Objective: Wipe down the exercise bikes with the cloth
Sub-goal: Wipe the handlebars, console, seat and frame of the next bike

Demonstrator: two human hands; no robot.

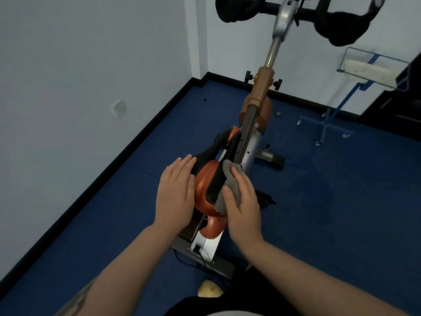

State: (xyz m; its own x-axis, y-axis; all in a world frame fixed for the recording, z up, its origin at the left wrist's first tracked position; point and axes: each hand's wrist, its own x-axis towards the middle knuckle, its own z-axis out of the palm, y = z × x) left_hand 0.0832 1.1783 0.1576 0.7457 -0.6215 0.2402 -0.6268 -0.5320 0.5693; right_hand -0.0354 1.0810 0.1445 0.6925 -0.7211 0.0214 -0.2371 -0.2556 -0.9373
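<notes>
An orange, black and silver exercise bike (257, 124) stands on the blue floor, seen from behind and above. Its orange and black saddle (206, 181) is right below me. My left hand (176, 192) rests flat on the saddle's left side, fingers straight. On the saddle's right side my right hand (242, 197) presses a grey cloth (230, 179), fingers and thumb laid over it. The black handlebars (319, 21) are at the top of the view.
White walls with a black skirting run along the left and back. A wall socket (119, 108) sits low on the left wall. A blue-framed stand (341, 106) on wheels holds a white block at the right. A dark cabinet (398, 103) is at the far right.
</notes>
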